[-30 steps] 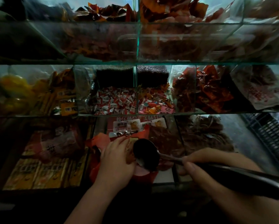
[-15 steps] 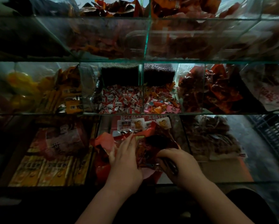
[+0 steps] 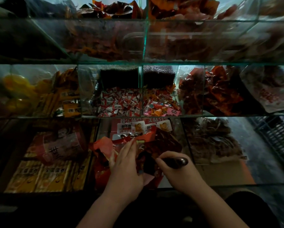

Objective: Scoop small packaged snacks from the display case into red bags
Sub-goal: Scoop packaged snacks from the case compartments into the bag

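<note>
Gripping a dark, glossy long-handled scoop (image 3: 176, 161) in the right hand (image 3: 177, 176), fingers curled tight round the handle. Lies almost level, long axis left to right, butt end pointing right, bowl end pointing left into the crumpled red plastic bag (image 3: 103, 148) and hidden there. Presses the left hand (image 3: 126, 168) flat against the bag's mouth, fingers nearly straight and aimed away from the body, thumb out of sight. Sits in the middle compartment of the lowest tier of the glass display case (image 3: 144, 46), bag touching both hands. Shows small red-and-white wrapped snacks (image 3: 121, 102) one tier above, behind glass.
</note>
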`<action>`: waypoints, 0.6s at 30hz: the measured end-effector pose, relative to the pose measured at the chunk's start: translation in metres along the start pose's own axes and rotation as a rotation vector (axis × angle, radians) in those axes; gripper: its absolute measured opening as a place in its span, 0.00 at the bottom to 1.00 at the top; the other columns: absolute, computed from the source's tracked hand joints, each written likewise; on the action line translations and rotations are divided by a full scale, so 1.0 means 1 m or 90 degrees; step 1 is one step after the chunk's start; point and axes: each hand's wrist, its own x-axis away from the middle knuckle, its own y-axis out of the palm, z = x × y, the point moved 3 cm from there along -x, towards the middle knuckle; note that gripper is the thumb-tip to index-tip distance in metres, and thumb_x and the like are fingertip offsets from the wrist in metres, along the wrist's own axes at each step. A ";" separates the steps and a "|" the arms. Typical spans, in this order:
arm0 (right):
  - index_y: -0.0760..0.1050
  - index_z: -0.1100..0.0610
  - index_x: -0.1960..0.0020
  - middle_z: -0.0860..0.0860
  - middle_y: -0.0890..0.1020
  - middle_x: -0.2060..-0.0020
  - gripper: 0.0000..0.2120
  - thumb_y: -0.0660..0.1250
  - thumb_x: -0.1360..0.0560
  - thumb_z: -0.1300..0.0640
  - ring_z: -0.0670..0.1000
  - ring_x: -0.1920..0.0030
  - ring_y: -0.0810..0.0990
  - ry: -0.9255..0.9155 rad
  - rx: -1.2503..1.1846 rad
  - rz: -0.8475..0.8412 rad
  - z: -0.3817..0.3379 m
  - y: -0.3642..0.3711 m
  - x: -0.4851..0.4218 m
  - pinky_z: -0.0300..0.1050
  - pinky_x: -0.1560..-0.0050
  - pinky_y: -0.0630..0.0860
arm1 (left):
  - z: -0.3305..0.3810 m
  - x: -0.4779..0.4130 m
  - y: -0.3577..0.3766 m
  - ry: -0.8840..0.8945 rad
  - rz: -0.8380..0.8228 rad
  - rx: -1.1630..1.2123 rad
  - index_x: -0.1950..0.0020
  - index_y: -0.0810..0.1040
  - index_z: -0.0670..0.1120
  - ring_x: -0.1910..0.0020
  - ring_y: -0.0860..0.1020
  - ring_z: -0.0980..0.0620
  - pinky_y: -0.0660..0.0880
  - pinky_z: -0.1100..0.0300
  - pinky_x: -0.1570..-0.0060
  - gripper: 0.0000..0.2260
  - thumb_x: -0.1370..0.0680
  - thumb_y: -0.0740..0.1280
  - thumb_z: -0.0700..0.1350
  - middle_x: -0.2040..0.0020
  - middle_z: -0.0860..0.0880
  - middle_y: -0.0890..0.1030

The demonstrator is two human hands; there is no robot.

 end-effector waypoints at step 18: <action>0.85 0.48 0.59 0.44 0.83 0.74 0.07 0.71 0.25 0.48 0.38 0.76 0.78 0.186 -0.306 0.152 0.007 -0.042 0.018 0.30 0.78 0.69 | -0.011 0.003 -0.005 0.026 0.008 0.007 0.17 0.48 0.54 0.20 0.39 0.62 0.31 0.52 0.24 0.50 0.35 0.63 0.66 0.18 0.60 0.49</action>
